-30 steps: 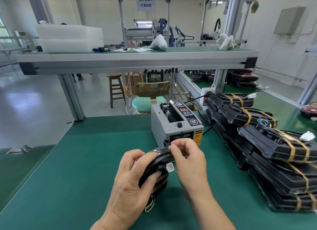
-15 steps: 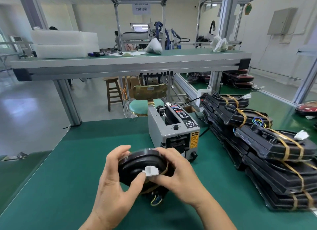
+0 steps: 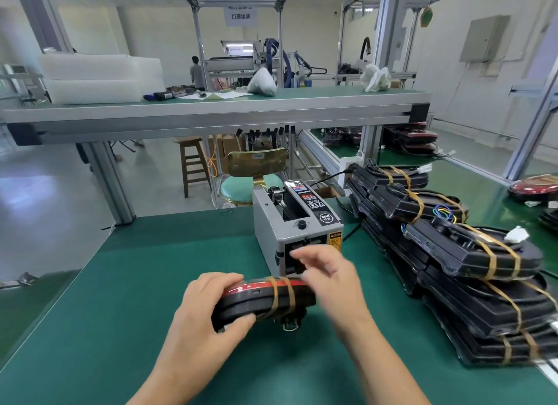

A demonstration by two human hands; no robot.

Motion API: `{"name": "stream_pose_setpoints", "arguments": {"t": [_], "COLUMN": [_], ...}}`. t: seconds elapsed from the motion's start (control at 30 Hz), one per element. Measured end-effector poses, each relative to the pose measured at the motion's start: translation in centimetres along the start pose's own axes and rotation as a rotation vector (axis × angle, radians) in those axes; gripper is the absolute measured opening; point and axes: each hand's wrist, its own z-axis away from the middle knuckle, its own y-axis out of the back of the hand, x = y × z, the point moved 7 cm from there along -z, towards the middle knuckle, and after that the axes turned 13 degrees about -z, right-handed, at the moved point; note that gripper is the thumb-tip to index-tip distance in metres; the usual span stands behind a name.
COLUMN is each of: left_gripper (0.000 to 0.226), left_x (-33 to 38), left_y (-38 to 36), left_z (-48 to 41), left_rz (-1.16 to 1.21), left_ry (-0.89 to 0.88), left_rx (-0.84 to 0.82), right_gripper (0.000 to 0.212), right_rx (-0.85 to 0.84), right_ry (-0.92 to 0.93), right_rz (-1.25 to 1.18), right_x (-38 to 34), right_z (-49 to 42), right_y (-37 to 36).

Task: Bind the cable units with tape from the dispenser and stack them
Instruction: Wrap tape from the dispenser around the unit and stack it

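Beside a finished stack of taped black cable units (image 3: 471, 253), the left hand (image 3: 205, 323) clamps a twice-banded black-and-red unit (image 3: 256, 299), not yet stacked; the right hand (image 3: 332, 274) is blurred at the grey tape dispenser (image 3: 268, 223), grip unreadable.

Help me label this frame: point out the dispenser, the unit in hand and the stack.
Dispenser (image 3: 297, 234): head view, grey top near the front.
Unit (image 3: 253, 300): head view, black rim near mid-length.
Stack (image 3: 447, 250): head view, black top of a near piece.
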Motion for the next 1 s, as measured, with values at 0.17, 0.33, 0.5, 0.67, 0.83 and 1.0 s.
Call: {"name": "stream_pose_setpoints", "arguments": {"t": [0.17, 0.33, 0.5, 0.67, 0.83, 1.0], "left_gripper": [0.045, 0.048, 0.05, 0.051, 0.048, 0.048], "left_x": [0.1, 0.2, 0.4, 0.9, 1.2, 1.0], "left_y": [-0.1, -0.1, -0.1, -0.1, 0.1, -0.4], "left_z": [0.3, 0.4, 0.4, 0.5, 0.5, 0.8], "left_rz": [0.003, 0.038, 0.059, 0.062, 0.086, 0.155], "left_ry": [0.003, 0.013, 0.006, -0.023, -0.019, 0.026], "left_rx": [-0.004, -0.006, -0.008, -0.019, -0.009, 0.044], "right_gripper": [0.013, 0.017, 0.013, 0.016, 0.012, 0.004], "right_rx": [0.448, 0.483, 0.486, 0.494, 0.528, 0.52], "right_ry": [-0.401, -0.528, -0.571, -0.572, -0.546, -0.347], "right_rz": [-0.17, -0.266, -0.253, -0.224, -0.18, -0.31], "right_x": [5.0, 5.7, 5.6, 5.5, 5.1, 1.5], "right_z": [-1.8, -2.7, -2.9, -3.2, -3.0, -0.2], "right_y": [3.6, 2.8, 2.6, 2.4, 2.4, 2.0]}}
